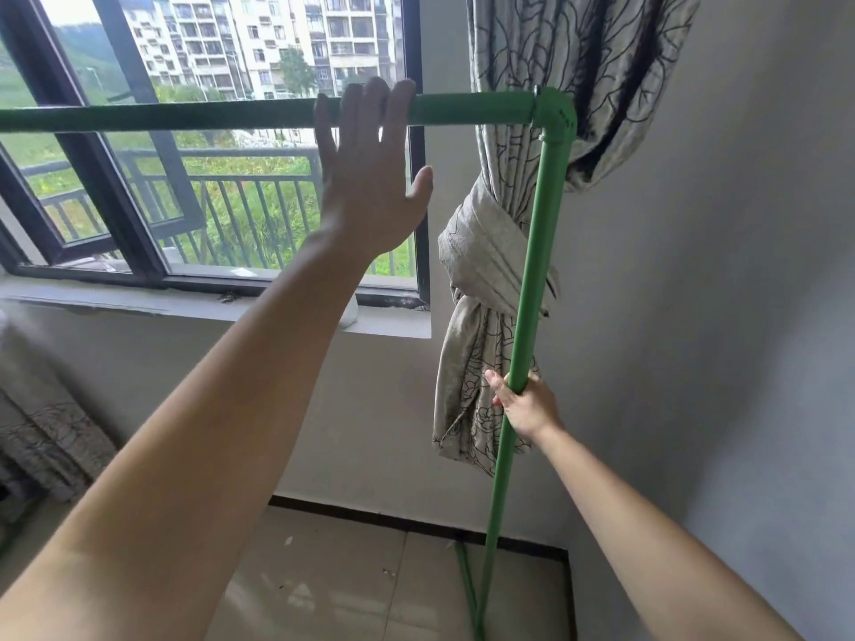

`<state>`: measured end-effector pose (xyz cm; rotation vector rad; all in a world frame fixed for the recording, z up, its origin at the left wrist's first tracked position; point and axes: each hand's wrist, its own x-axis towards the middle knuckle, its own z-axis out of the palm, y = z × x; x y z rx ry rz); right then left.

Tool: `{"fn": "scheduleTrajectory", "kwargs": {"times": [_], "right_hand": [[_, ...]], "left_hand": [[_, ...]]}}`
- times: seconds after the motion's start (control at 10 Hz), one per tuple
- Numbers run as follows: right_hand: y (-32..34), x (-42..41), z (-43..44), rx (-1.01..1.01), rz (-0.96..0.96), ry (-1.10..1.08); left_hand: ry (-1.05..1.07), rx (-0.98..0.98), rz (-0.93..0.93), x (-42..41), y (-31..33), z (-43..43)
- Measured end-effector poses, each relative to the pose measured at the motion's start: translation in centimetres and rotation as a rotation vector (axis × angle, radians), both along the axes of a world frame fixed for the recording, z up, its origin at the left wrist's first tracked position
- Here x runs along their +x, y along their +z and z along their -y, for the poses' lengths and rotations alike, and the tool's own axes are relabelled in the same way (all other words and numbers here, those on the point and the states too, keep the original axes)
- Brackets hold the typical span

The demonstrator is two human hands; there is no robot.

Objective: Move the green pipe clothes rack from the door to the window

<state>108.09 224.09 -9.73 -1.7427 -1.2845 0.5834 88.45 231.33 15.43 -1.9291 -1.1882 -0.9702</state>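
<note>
Our two forearms reach out toward the window [208, 145]. Our left hand [370, 178] is spread wide, with only the fingertips [375, 92] hooked over the top bar of the green rack [208, 115], probably to keep it steady. Our right hand [525, 402] is closed around the right post. We judge the rack already stands at the window, just beside the tied curtain [490, 270].

Green pipe clothes rack [532, 289] stands upright before window [208, 178].

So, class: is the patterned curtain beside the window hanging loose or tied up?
Tied up: the curtain is gathered and knotted midway, behind the rack's upright pipe.
</note>
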Motion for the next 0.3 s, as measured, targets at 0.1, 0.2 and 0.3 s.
{"fn": "scheduleTrajectory", "kwargs": {"times": [0.1,0.2,0.3], "right_hand": [[1.5,0.4,1.8,-0.070,0.161,0.020],[5.5,0.3,3.7,0.147,0.085,-0.014],[11.4,-0.1,6.1,0.449,-0.089,0.030]], "left_hand": [[-0.088,-0.026,-0.016,-0.9,0.3,0.9],[-0.192,-0.022,0.069,-1.9,-0.6,2.5],[-0.248,-0.144,0.196,-3.3,-5.7,4.9]]}}
